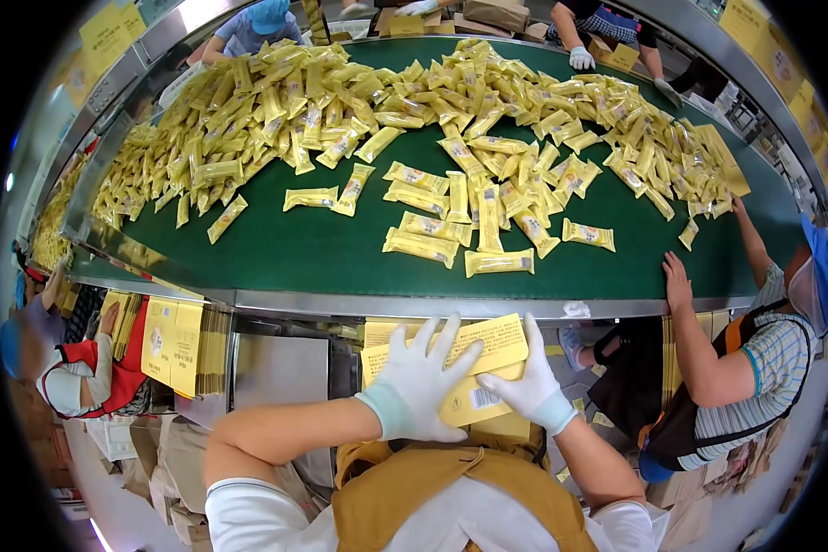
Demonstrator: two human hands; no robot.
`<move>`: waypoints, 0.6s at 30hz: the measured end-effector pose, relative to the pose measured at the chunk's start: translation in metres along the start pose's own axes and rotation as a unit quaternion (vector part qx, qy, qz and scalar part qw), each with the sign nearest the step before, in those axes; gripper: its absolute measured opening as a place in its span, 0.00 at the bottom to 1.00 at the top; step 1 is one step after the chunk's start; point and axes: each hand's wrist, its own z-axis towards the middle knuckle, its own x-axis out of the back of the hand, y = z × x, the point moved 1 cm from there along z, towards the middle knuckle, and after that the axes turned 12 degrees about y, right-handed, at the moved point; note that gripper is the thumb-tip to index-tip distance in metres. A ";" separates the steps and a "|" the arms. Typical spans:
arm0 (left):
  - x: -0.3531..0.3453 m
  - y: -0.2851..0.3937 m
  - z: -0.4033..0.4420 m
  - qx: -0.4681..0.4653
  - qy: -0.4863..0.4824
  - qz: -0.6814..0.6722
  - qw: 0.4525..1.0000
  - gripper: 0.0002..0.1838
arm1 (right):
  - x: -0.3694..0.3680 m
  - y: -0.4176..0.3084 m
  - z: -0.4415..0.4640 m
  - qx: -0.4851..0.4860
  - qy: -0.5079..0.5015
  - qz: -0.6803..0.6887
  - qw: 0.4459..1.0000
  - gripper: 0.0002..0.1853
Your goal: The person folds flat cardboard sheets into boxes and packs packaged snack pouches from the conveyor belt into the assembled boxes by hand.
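Observation:
Both of my hands wear white gloves and are at a yellow printed carton, just below the belt's metal edge. My left hand (428, 375) lies over the left part of the carton (495, 344), its fingers spread. At the carton's right side is my right hand (532, 379), thumb in front and fingers pointing up along the edge, gripping it. A barcode shows on the lower panel between the hands. Beyond the metal edge, yellow wrapped packets (499, 262) lie loose on the green belt (340, 262).
A large heap of packets (248, 110) spans the belt's far side. At the right a co-worker (745, 368) leans on the belt. Another person (87, 368) stands left beside stacked flat cartons (172, 342). More people work across the belt. A metal rail (488, 307) runs ahead.

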 end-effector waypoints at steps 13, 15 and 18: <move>-0.073 -0.047 -0.012 0.177 0.223 -0.692 0.663 0.54 | 0.035 0.148 0.000 -0.029 0.044 0.261 0.964 0.29; -0.105 -0.037 -0.023 0.207 0.149 -0.837 0.485 0.51 | 0.039 0.098 -0.005 -0.007 0.074 0.184 0.980 0.31; -0.143 -0.022 -0.042 0.231 0.001 -0.942 0.245 0.46 | 0.046 0.028 -0.017 0.013 0.086 0.110 0.990 0.33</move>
